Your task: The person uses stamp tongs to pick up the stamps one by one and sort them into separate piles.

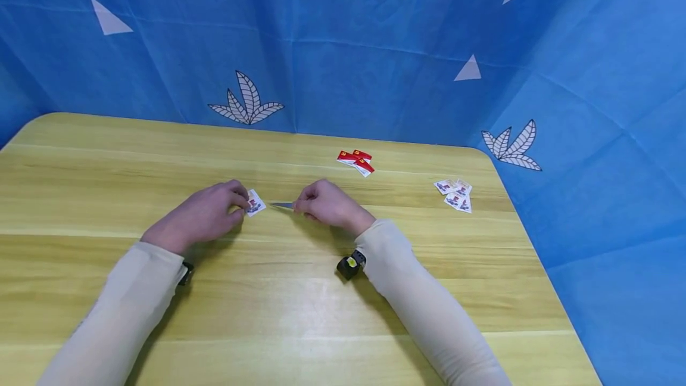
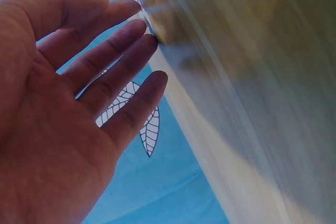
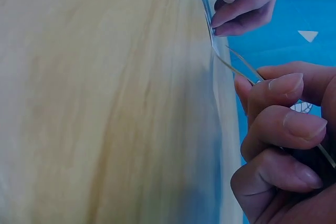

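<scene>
A small printed stamp [image 1: 256, 203] lies on the table [image 1: 300, 314], left of the middle. My left hand [image 1: 214, 210] rests its fingertips on the stamp's left edge, covering part of it. In the left wrist view the fingers of the left hand [image 2: 79, 93] are extended and slightly spread. With bent fingers my right hand [image 1: 329, 204] grips a pair of metal tweezers [image 1: 283, 205]. Their tips point left at the stamp, with a small gap between them and it. The right wrist view shows the right hand [image 3: 289, 135] and the tweezers' [image 3: 239, 65] two prongs standing apart.
Several overlapping red stamps [image 1: 356, 161] lie toward the back of the table. A loose group of several pale printed stamps [image 1: 455, 194] lies near the right edge. Behind the table hangs a blue curtain [image 1: 343, 46]. A black wrist camera [image 1: 348, 265] sits at the right wrist.
</scene>
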### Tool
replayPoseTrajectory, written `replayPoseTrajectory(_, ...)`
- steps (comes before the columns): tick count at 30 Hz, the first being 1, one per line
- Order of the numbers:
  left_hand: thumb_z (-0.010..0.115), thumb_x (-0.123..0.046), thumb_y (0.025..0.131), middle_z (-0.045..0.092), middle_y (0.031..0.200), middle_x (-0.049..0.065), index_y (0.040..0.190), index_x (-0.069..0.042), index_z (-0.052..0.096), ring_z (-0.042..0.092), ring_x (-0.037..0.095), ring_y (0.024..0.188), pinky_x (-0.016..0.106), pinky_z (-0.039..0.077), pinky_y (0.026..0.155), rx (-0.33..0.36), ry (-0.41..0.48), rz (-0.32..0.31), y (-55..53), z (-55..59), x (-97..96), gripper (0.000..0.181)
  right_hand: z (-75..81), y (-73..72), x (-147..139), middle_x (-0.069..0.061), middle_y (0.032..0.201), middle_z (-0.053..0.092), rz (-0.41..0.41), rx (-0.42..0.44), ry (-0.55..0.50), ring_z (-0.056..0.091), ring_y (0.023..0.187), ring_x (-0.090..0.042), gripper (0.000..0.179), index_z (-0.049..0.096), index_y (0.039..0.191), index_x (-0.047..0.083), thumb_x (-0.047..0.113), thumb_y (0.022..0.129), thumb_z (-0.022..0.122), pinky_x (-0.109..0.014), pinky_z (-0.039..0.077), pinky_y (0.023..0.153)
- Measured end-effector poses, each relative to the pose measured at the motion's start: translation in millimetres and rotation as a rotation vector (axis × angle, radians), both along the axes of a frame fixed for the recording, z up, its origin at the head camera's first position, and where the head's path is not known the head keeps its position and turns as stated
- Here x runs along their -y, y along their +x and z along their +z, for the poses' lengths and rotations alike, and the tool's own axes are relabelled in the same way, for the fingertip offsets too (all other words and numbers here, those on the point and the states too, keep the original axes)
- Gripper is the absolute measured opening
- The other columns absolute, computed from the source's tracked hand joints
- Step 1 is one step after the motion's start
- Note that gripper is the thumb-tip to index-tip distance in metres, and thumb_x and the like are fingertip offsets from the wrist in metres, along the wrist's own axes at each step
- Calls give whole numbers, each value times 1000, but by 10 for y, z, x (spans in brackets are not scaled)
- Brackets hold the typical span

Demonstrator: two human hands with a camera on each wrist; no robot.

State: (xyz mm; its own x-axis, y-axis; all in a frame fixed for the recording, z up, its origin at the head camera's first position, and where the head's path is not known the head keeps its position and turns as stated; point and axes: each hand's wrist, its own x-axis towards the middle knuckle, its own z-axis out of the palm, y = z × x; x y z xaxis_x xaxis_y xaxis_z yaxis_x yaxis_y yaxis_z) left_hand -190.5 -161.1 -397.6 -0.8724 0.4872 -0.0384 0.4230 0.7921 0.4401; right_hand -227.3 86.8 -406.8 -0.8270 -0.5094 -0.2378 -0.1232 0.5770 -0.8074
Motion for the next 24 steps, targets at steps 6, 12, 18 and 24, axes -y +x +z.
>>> replayPoseTrajectory(6,58,-4,93,57,121,18,107,4,73,55,38,112,54,43,97,5,-4,10,5,11,-12,22,-5,2,36,1,56,48,13,-7,-10,38,48,-11,22,68,83,0,16,96,61,-26,35,50)
replayPoseTrajectory(12,61,-3,91,57,121,18,108,5,73,55,38,112,54,44,97,-9,-11,-10,-3,4,-5,21,-8,9,52,0,56,47,0,21,-34,37,46,-12,20,68,87,0,16,96,61,-26,33,45)
replayPoseTrajectory(18,63,-2,90,57,121,19,108,5,73,56,38,112,53,44,96,-18,-11,-18,-12,6,-9,21,-10,15,32,0,56,46,-17,16,-31,36,47,-12,22,65,84,-2,15,97,60,-26,33,47)
replayPoseTrajectory(24,64,-3,90,57,121,19,108,5,72,56,39,112,54,43,97,-11,-11,-8,5,13,-10,21,-19,32,51,0,56,50,8,-7,-4,39,45,-12,21,68,86,1,17,97,60,-26,37,47)
